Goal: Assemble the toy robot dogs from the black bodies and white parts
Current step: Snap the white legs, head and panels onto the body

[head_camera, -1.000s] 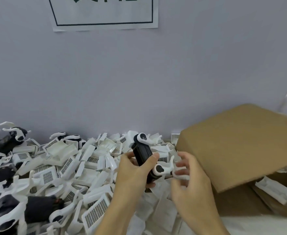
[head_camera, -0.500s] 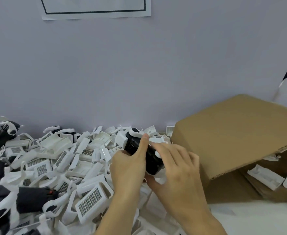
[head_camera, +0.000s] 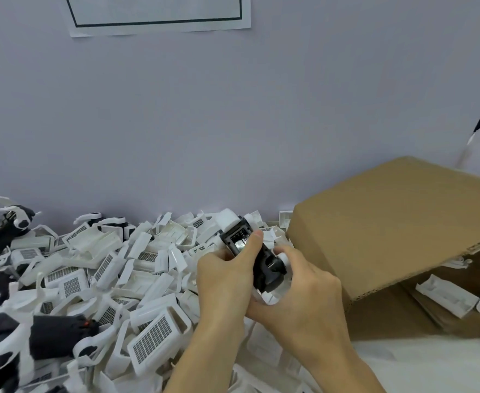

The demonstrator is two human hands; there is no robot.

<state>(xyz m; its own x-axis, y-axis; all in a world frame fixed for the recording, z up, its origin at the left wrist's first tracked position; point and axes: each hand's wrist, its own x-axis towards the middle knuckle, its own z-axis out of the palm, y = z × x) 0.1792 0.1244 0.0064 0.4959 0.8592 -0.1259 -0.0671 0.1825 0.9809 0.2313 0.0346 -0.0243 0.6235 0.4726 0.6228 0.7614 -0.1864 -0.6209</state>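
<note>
The head view is showing two bare hands meeting a little right of the centre, in the lower half of the frame. The left hand [head_camera: 224, 282] is gripping a black body [head_camera: 257, 259], with its fingers curled round the left side and the thumb lying over the open top face, where some shiny inner parts are showing. The right hand [head_camera: 298, 293] is holding the same body from the lower right; its fingers are curled under and around the near end, and the thumb is pressing on a round white part [head_camera: 284, 258] at the right side of the body. A second white part [head_camera: 227, 219] is sitting on the far end of the body, which is tilting up and away toward the wall [head_camera: 233, 123]. The body is staying above a big heap of loose white parts [head_camera: 114, 268], which is filling the lower left of the frame. Some finished toy dogs [head_camera: 9, 222] in black and white are lying at the left edge, near the wall and lower down. A brown cardboard box [head_camera: 397, 228] is standing at the right, just beside the hands, with white pieces [head_camera: 445, 299] lying under its raised flap. A sheet of paper [head_camera: 159, 12] is hanging on the wall at the top.
</note>
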